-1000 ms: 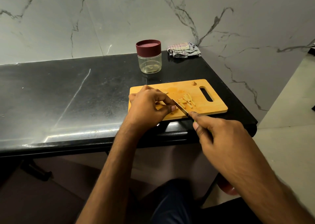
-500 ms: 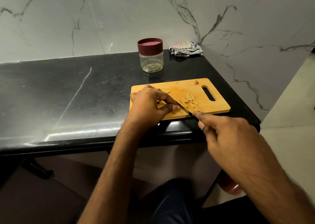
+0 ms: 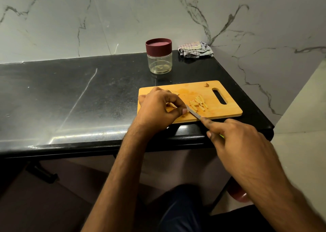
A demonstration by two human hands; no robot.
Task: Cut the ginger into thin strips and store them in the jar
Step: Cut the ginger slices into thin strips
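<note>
Ginger piece (image 3: pixel 172 105): pinned on the cutting board (image 3: pixel 227 110) under the curled fingers of the left hand (image 3: pixel 158 110); only a pale sliver shows between thumb and fingers, so its size and shape cannot be told.
Handling: likely light, firm and fibrous, moist on the cut face and apt to slip; best held low against the board with fingertips tucked back from the blade.
Cut strips (image 3: pixel 198 103): a loose heap just right of the left hand, beyond the blade; small, stiff and very light, probably easier to gather by pinch or scrape along the board than one by one.
Left hand: fingers curled, pinching the ginger down.
Right hand (image 3: pixel 234 140): wrapped round the handle of the knife (image 3: pixel 193 113), index finger stretched along the spine; the blade runs from it towards the left thumb, tip right beside the ginger.
Jar (image 3: pixel 159 57): clear, with a maroon lid on, on the desk (image 3: pixel 70 94) beyond the left hand, well apart from the board; looks to hold no ginger yet.
Cloth (image 3: pixel 195 49): folded checked one, right of the jar at the wall.
Scrap (image 3: pixel 206 85): one brown bit at the board's far edge.
Count: one jar, one board, one knife, one cloth, one held piece; roughly a dozen strips, too overlapped for an exact count.
</note>
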